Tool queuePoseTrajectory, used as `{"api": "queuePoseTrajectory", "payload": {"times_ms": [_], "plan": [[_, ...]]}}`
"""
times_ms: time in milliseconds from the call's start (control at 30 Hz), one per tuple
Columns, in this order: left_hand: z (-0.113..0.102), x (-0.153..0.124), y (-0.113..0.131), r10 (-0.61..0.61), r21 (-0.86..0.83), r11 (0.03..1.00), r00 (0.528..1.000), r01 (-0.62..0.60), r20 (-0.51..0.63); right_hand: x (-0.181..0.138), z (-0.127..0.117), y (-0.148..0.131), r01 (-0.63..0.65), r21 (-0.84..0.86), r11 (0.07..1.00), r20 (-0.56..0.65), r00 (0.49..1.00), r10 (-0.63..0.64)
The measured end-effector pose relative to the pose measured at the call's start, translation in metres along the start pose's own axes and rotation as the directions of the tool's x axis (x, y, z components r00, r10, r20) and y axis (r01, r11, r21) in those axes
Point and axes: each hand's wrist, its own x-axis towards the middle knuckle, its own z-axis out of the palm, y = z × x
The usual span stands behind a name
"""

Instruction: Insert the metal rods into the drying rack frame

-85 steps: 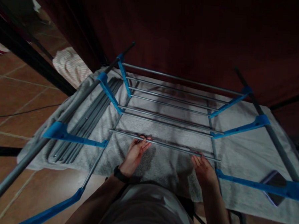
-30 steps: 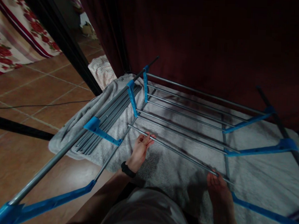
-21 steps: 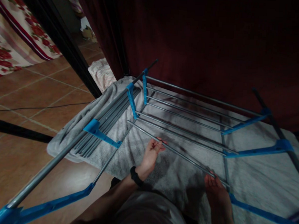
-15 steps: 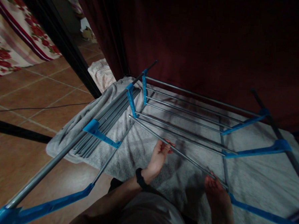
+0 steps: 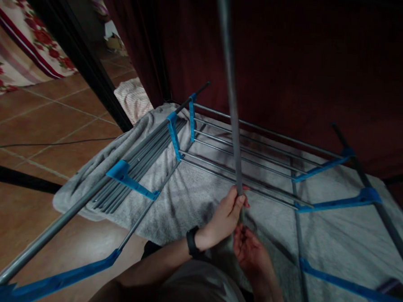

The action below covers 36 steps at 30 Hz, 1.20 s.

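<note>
My left hand (image 5: 227, 213), with a dark band on its wrist, is wrapped around a grey metal tube (image 5: 235, 121) near its lower end. The tube stands nearly upright and runs out past the top of the view. Just below, my right hand (image 5: 253, 253) has its fingers curled at the tube's bottom end; the exact contact is partly hidden. Around both hands is a drying rack frame with blue plastic brackets (image 5: 132, 181) and grey bars. Several tubes (image 5: 271, 163) span its far side between the brackets.
A bundle of loose grey tubes (image 5: 136, 165) lies on the grey blanket (image 5: 199, 200) at left. Frame poles (image 5: 51, 233) rise on both sides. A dark red curtain (image 5: 294, 61) hangs behind. A dark flat object (image 5: 393, 291) lies at lower right, and a cable (image 5: 53, 144) crosses the tiled floor.
The tube has swung from lying slantwise low over the blanket to nearly upright. My right hand has moved left, close beneath my left hand.
</note>
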Motion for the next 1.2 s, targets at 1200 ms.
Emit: {"api": "queuePoseTrajectory", "payload": {"times_ms": [1200], "plan": [[-0.1,-0.007,-0.094,0.228,0.845,0.439,0.947,-0.307,0.225,0.008,-0.009,-0.071,0.317,0.095,0.944,-0.361,0.894,-0.265]]}}
